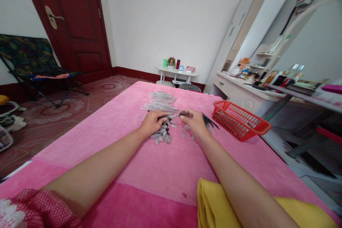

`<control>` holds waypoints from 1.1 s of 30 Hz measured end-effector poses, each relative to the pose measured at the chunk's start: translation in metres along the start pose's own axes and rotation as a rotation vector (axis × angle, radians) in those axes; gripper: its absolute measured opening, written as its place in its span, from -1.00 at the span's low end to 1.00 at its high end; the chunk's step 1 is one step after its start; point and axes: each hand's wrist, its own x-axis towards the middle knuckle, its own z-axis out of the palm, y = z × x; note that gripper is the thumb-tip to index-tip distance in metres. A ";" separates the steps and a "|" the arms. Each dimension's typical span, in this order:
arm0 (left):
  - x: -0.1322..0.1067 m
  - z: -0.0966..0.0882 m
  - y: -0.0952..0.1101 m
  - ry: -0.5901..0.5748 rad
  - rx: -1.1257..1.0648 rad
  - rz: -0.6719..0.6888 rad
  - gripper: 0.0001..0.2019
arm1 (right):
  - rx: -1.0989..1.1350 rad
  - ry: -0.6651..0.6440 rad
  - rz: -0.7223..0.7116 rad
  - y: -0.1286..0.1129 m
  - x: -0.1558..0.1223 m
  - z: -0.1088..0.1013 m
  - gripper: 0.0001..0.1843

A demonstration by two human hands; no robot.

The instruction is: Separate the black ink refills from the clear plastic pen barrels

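Observation:
My left hand [152, 124] and my right hand [195, 121] meet over the middle of the pink cloth, fingers pinched. Between them runs a slim clear pen [175, 116], with an end in each hand; its dark tip is at my right fingers. Just beyond lie rows of clear pens [161, 106]. Below my left hand is a heap of small clear caps [161, 137] mixed with small black pieces [167, 124]. A few more caps [184, 133] lie under my right hand. Thin black sticks, perhaps refills [212, 122], fan out to its right.
A red plastic basket [242, 121] stands at the table's right edge. A folded yellow cloth [213, 203] lies under my right forearm. The pink cloth [88, 139] covers the table. Beyond are a dressing table [245, 92], a small white stand [176, 71] and a folding chair [29, 57].

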 end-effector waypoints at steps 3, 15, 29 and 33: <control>0.000 0.000 0.000 -0.011 0.022 -0.007 -0.77 | -0.084 -0.005 -0.064 0.002 -0.001 0.001 -0.78; -0.001 -0.001 0.005 0.001 0.059 0.069 -0.77 | -0.511 -0.029 -0.160 -0.002 -0.006 0.001 -0.71; -0.001 -0.001 0.006 0.028 0.019 0.055 -0.72 | -0.576 -0.050 -0.184 -0.003 -0.010 0.004 -0.62; -0.001 -0.001 0.005 0.038 0.006 0.056 -0.73 | -0.541 -0.015 -0.203 -0.003 -0.010 0.003 -0.70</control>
